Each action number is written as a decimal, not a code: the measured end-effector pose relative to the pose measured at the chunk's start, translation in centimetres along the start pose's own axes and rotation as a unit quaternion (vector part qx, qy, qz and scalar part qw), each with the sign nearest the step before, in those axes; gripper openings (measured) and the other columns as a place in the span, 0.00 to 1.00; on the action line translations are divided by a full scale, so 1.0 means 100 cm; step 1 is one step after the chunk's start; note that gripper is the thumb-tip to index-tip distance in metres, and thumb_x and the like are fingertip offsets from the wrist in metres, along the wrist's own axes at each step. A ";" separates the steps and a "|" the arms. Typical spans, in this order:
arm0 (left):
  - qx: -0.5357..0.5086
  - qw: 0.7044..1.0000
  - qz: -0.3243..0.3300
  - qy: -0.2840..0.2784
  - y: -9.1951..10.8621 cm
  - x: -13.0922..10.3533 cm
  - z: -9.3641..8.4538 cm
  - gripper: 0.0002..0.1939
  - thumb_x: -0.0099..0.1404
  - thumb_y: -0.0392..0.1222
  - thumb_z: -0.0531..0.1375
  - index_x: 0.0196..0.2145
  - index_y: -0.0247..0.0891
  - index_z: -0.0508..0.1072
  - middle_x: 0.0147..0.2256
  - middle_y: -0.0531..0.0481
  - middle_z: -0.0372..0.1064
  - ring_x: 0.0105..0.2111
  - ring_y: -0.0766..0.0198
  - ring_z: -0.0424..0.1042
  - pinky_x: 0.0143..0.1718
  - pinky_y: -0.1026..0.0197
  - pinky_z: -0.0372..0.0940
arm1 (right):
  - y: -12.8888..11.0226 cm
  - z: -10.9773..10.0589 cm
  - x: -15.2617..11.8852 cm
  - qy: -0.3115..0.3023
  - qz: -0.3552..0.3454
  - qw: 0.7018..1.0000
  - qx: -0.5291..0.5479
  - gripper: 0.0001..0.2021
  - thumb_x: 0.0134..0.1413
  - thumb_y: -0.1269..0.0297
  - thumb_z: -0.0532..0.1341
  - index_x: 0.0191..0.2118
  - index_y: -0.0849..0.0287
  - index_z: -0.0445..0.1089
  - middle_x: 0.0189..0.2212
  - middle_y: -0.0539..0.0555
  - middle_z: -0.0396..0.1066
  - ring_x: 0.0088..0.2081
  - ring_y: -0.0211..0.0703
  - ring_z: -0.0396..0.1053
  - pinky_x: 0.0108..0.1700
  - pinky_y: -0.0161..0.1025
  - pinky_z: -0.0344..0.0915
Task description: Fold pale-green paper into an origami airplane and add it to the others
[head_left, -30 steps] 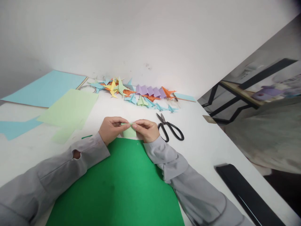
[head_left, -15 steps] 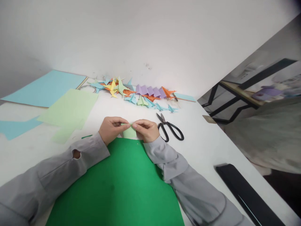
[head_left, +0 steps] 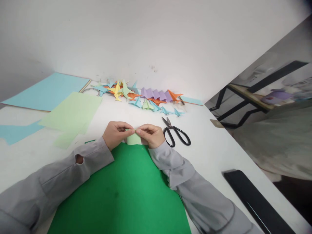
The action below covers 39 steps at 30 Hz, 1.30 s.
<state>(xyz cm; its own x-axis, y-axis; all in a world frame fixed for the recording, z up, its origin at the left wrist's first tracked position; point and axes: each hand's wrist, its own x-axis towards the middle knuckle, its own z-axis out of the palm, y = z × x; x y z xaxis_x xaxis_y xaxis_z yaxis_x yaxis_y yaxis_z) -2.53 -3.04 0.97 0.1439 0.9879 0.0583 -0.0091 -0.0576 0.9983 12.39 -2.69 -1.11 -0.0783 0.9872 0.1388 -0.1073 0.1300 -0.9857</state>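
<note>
A small piece of light green paper (head_left: pixel 134 138) is pinched between both hands along its far edge, its near part curving down toward me. My left hand (head_left: pixel 118 134) grips it with thumb and forefinger from the left. From the right, my right hand (head_left: pixel 151 135) does the same, and the fingertips of the two hands nearly meet. Under my forearms lies a large sheet of green paper (head_left: pixel 122 191), whose far edge reaches the small piece. Black-handled scissors (head_left: pixel 173 131) rest just right of my right hand, blades slightly apart.
Folded paper cranes (head_left: pixel 118 90) in several colours and a pleated purple paper strip (head_left: pixel 156 94) line the wall. Blue sheets (head_left: pixel 48 91) and light green paper (head_left: pixel 73 112) lie at left. A long black object (head_left: pixel 253 198) sits at the right table edge.
The small light green paper now bows more, its near part rounded down over the green sheet's edge. Both hands have barely shifted, and everything else stays in place.
</note>
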 end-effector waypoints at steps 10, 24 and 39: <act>0.006 0.999 -0.051 -0.005 0.005 -0.002 0.001 0.09 0.40 0.40 0.66 0.19 0.32 0.73 0.14 0.55 0.63 0.15 0.73 0.59 0.13 0.71 0.54 | -0.005 0.002 -0.004 -0.025 0.041 0.999 0.013 0.12 0.30 0.60 0.69 0.20 0.60 0.68 0.10 0.43 0.60 0.12 0.28 0.53 0.14 0.30 0.46; 0.003 0.999 -0.023 0.022 -0.007 0.003 -0.001 0.12 0.41 0.43 0.67 0.20 0.33 0.72 0.14 0.55 0.64 0.14 0.72 0.59 0.16 0.68 0.54 | 0.003 -0.002 0.003 -0.010 -0.001 1.000 0.024 0.11 0.31 0.59 0.69 0.19 0.59 0.69 0.12 0.45 0.63 0.16 0.32 0.58 0.20 0.32 0.52; -0.074 0.997 0.010 0.021 -0.007 0.006 -0.002 0.13 0.40 0.40 0.68 0.12 0.33 0.67 0.14 0.57 0.60 0.18 0.74 0.56 0.19 0.68 0.52 | 0.005 -0.002 0.005 -0.010 0.004 0.998 0.060 0.09 0.32 0.63 0.69 0.18 0.58 0.69 0.11 0.43 0.63 0.16 0.30 0.57 0.20 0.32 0.51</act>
<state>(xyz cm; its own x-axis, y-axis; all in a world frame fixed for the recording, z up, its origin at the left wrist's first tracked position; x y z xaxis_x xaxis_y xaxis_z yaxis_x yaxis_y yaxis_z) -2.59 -2.38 0.33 0.1006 0.9921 0.0749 -0.1582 -0.0584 0.9857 12.48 -2.13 -1.53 -0.1000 0.9860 0.1337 -0.2239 0.1087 -0.9685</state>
